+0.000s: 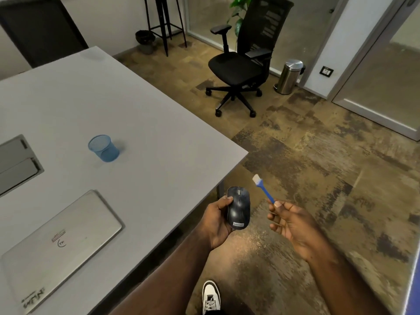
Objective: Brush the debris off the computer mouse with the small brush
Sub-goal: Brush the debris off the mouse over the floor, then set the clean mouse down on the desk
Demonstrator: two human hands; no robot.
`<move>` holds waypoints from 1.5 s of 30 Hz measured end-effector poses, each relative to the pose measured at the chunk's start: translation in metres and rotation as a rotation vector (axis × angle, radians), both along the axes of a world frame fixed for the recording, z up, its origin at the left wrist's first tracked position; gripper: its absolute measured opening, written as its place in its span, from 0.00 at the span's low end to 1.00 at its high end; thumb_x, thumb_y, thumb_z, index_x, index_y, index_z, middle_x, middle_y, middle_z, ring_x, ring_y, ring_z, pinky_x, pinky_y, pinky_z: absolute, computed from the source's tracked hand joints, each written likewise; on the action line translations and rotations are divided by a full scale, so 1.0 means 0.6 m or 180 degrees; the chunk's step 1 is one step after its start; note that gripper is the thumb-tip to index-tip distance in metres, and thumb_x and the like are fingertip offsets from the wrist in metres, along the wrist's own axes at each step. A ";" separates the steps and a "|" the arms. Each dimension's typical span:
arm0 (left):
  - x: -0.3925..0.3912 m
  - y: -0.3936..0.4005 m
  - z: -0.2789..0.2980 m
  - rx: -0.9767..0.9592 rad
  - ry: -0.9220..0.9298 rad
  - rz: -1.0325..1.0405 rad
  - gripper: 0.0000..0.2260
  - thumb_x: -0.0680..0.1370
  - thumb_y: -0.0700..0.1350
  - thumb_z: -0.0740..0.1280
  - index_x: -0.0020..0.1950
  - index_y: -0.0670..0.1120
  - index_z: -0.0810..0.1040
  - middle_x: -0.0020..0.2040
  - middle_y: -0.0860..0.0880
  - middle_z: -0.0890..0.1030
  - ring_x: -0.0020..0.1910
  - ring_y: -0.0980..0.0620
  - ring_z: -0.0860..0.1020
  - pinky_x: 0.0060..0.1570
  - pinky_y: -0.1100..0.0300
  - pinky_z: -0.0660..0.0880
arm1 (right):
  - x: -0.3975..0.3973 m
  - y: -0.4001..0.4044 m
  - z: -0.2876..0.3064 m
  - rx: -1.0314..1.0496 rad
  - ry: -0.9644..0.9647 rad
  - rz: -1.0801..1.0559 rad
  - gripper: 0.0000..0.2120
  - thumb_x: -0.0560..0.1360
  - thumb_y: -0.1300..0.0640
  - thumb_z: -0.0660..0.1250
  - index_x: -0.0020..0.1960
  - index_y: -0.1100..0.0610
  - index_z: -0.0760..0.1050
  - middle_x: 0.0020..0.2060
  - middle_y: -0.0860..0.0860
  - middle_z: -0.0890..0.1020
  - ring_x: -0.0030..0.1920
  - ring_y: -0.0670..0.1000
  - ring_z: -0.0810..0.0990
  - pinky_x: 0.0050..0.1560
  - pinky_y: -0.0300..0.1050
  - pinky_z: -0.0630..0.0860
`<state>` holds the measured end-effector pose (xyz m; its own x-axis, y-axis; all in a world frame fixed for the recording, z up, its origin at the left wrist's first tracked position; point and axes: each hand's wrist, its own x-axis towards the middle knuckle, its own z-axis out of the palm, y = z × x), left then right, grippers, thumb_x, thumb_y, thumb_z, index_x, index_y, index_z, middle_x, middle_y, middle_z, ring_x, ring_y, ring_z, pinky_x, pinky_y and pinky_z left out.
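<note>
A black computer mouse [238, 206] with a small label at its near end rests in my left hand [217, 221], held over the floor just off the table's right edge, top side up. My right hand [292, 223] pinches the blue handle of a small brush [263, 189] between thumb and fingers. The brush's white bristles point up and away, a short distance to the right of the mouse and not touching it. Pale specks lie on the carpet below the hands.
A grey table [113, 105] carries a blue mesh cup [103, 148], a closed silver laptop [61, 244] and a cable hatch [16, 162]. On the carpet stand a black office chair [241, 64] and a steel bin [289, 76]. My shoe [211, 296] shows below.
</note>
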<state>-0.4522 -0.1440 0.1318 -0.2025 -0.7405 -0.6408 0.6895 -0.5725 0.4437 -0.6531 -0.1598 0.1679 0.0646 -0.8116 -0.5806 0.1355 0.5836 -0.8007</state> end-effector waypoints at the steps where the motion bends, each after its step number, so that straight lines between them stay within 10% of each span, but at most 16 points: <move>1: 0.007 0.002 0.000 -0.0032 -0.0001 0.0031 0.19 0.77 0.44 0.63 0.68 0.42 0.74 0.63 0.39 0.79 0.55 0.43 0.80 0.47 0.52 0.79 | 0.015 0.000 0.003 -0.0082 0.0102 0.0104 0.06 0.82 0.60 0.62 0.54 0.58 0.78 0.35 0.47 0.86 0.36 0.45 0.84 0.34 0.40 0.79; 9: 0.085 0.020 -0.010 -0.0341 -0.0196 0.0627 0.21 0.73 0.43 0.67 0.66 0.41 0.76 0.57 0.40 0.83 0.55 0.42 0.80 0.58 0.43 0.76 | 0.161 -0.014 0.003 -0.0770 0.0675 0.0790 0.08 0.84 0.58 0.56 0.51 0.53 0.73 0.51 0.49 0.84 0.53 0.50 0.82 0.46 0.46 0.77; 23: 0.288 0.024 -0.061 0.0317 -0.1111 0.1832 0.15 0.78 0.40 0.66 0.64 0.40 0.74 0.59 0.38 0.79 0.56 0.39 0.80 0.54 0.43 0.79 | 0.439 -0.053 -0.096 -0.0859 0.0822 0.1358 0.05 0.82 0.53 0.63 0.55 0.53 0.75 0.54 0.54 0.82 0.55 0.55 0.82 0.60 0.55 0.80; 35: 0.425 -0.021 -0.163 0.0618 -0.1593 0.1851 0.14 0.78 0.43 0.67 0.64 0.45 0.76 0.58 0.43 0.82 0.54 0.45 0.81 0.43 0.55 0.79 | 0.600 -0.119 -0.213 -0.1030 0.1297 0.1570 0.07 0.82 0.52 0.63 0.55 0.55 0.75 0.50 0.54 0.82 0.52 0.58 0.83 0.56 0.56 0.81; 45: 0.466 -0.068 -0.245 0.0887 -0.2008 0.1729 0.16 0.78 0.41 0.67 0.65 0.40 0.77 0.58 0.40 0.82 0.52 0.41 0.82 0.51 0.51 0.82 | 0.647 -0.165 -0.303 -0.1189 0.1719 0.1764 0.13 0.82 0.51 0.62 0.58 0.59 0.77 0.46 0.50 0.81 0.45 0.50 0.80 0.41 0.33 0.73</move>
<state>-0.1724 -0.1848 -0.0149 0.5857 -0.4314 -0.6862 0.5714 -0.3807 0.7270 -0.2649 -0.2589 -0.0140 0.3000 -0.8886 -0.3469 -0.5462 0.1381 -0.8262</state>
